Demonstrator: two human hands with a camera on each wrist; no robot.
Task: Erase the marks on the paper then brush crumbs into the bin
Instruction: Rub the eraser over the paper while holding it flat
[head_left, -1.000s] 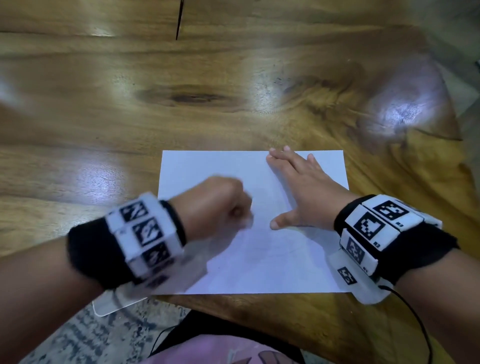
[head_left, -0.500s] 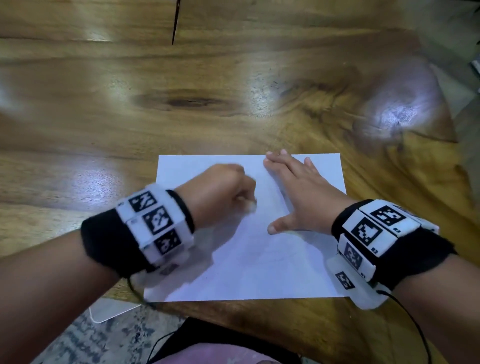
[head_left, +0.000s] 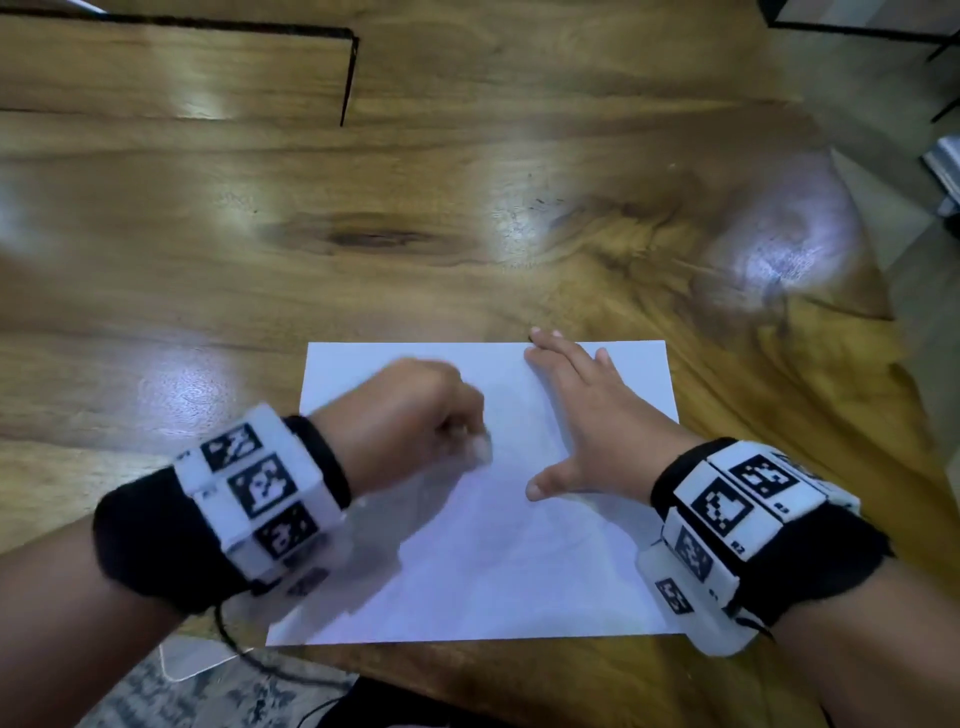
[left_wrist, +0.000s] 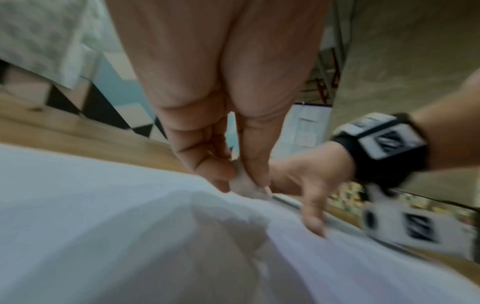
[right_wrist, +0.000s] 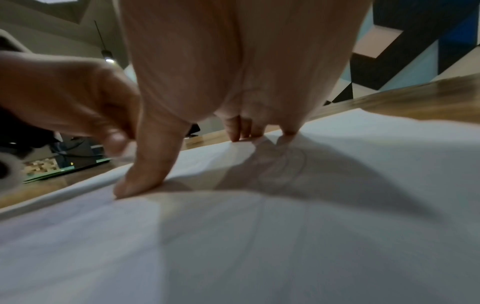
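Note:
A white sheet of paper lies on the wooden table near its front edge. My left hand is curled over the sheet's left half and pinches a small white eraser against the paper; the eraser shows between thumb and fingers in the left wrist view. My right hand lies flat on the sheet's upper right part, fingers spread, thumb out to the left. Faint pencil curves show on the paper under the right palm. No bin is in view.
The glossy wooden table stretches far beyond the paper. A dark seam runs across the far left of it. A pale flat object and a patterned rug lie below the table's front edge.
My left hand with the eraser has shifted back and forth over the left middle of the sheet. The right hand has stayed pressed flat on the paper.

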